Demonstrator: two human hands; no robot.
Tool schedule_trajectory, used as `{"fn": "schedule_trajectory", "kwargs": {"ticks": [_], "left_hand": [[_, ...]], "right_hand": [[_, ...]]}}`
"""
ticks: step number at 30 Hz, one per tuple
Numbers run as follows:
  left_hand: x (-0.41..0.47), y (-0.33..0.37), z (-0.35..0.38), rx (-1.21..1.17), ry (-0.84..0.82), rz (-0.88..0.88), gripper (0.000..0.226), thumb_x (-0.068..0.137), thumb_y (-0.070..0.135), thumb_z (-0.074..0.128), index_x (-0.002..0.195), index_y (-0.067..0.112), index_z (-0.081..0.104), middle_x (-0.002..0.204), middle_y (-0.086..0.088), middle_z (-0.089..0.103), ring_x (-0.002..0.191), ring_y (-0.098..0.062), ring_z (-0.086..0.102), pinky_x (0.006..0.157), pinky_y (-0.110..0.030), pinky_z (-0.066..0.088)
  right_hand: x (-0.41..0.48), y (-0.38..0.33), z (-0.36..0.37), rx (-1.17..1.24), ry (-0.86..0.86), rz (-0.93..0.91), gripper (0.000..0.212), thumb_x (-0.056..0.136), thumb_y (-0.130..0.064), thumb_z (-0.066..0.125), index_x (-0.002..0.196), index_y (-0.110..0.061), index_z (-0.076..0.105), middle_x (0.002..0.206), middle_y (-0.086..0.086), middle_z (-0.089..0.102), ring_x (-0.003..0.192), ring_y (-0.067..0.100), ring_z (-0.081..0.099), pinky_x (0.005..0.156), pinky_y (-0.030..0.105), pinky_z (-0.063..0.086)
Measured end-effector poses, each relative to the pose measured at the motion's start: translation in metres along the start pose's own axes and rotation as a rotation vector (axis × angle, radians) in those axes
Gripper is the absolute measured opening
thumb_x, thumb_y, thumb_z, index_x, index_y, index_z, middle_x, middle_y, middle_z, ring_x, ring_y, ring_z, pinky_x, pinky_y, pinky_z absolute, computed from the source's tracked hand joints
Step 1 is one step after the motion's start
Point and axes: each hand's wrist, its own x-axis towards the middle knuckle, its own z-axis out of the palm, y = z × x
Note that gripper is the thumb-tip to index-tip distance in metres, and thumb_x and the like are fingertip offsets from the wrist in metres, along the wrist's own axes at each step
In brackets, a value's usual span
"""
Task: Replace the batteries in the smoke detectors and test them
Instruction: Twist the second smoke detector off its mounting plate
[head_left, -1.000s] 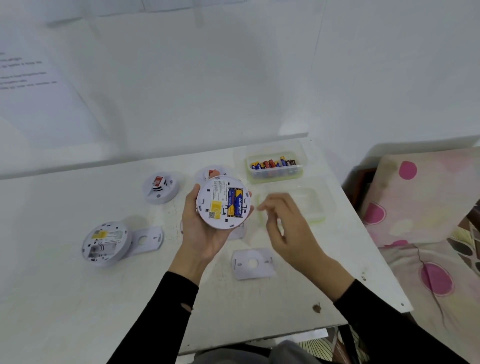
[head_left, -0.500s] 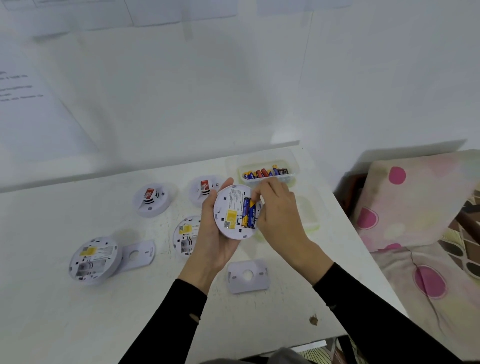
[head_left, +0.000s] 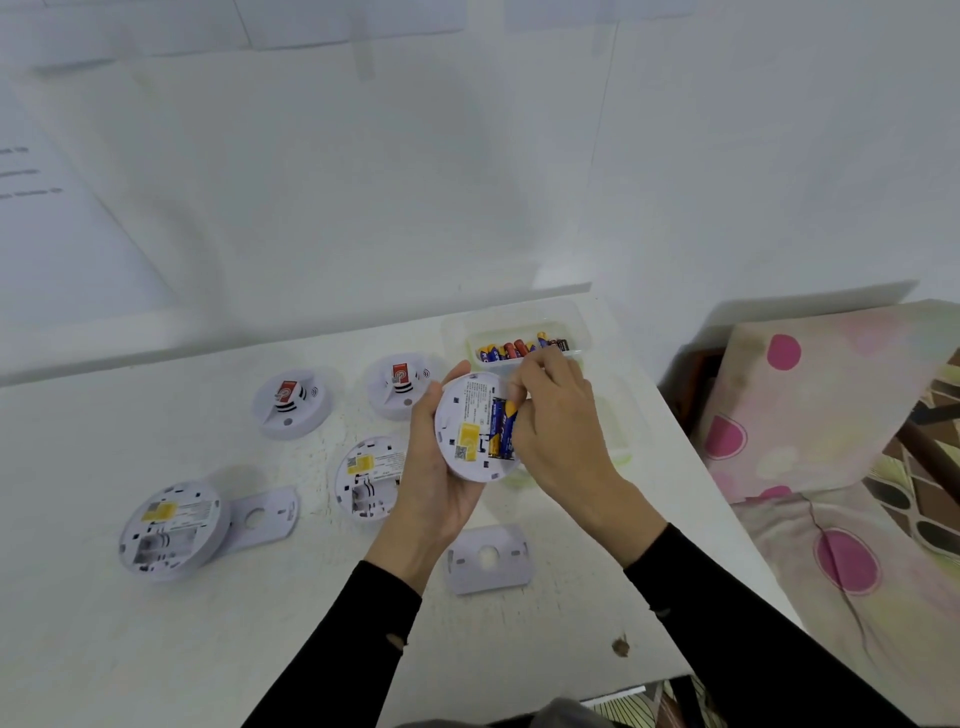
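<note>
Currently the left hand (head_left: 432, 486) is wrapped round the rim of a smoke detector (head_left: 467, 415), which is held back-up above the tabletop (head_left: 571, 629). A blue battery (head_left: 500, 427) in its bay is pinched at the far end by the curled right hand (head_left: 558, 434). If levered crookedly, the battery could be flung off the tabletop, or a contact bent.

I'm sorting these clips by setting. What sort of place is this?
Likely a home room, not a workshop: a plain white table against a white wall, with pink-spotted bedding beside it.
</note>
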Motion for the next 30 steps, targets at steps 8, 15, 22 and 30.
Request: {"fn": "schedule_trajectory", "kwargs": {"ticks": [8,15,22,30], "left_hand": [[0.010,0.003,-0.008,-0.045,0.021,0.013,0.042,0.093,0.047,0.049,0.123,0.021,0.063,0.110,-0.012,0.071,0.098,-0.026,0.068,0.097,-0.045,0.049],[0.009,0.002,-0.021,-0.146,0.042,0.007,0.040,0.092,0.048,0.050,0.117,0.022,0.069,0.126,-0.011,0.066,0.135,-0.037,0.048,0.107,-0.062,0.040],[0.013,0.003,-0.023,-0.145,0.042,-0.006,0.044,0.095,0.050,0.049,0.125,0.023,0.064,0.144,-0.015,0.055,0.136,-0.040,0.046,0.109,-0.060,0.040],[0.012,0.007,-0.021,-0.132,0.029,-0.012,0.045,0.094,0.050,0.049,0.128,0.024,0.061,0.144,-0.015,0.054,0.136,-0.039,0.046,0.112,-0.061,0.035]], "right_hand": [[0.007,-0.001,-0.028,0.424,-0.272,0.136,0.010,0.088,-0.012,0.062,0.094,-0.015,0.055,0.090,-0.003,0.062,0.089,0.010,0.059,0.087,0.015,0.038],[0.033,0.078,-0.033,0.444,-0.214,0.605,0.009,0.087,-0.007,0.067,0.090,-0.016,0.067,0.093,0.008,0.068,0.067,0.016,0.064,0.076,0.029,0.056],[0.025,0.085,-0.011,-0.065,-0.658,0.604,0.011,0.086,-0.009,0.066,0.092,-0.003,0.073,0.070,-0.001,0.065,0.058,0.013,0.059,0.050,0.012,0.045],[0.023,0.045,-0.031,0.166,-0.301,0.329,0.014,0.092,-0.015,0.058,0.100,-0.021,0.068,0.104,-0.005,0.067,0.087,0.007,0.061,0.073,0.011,0.043]]}}
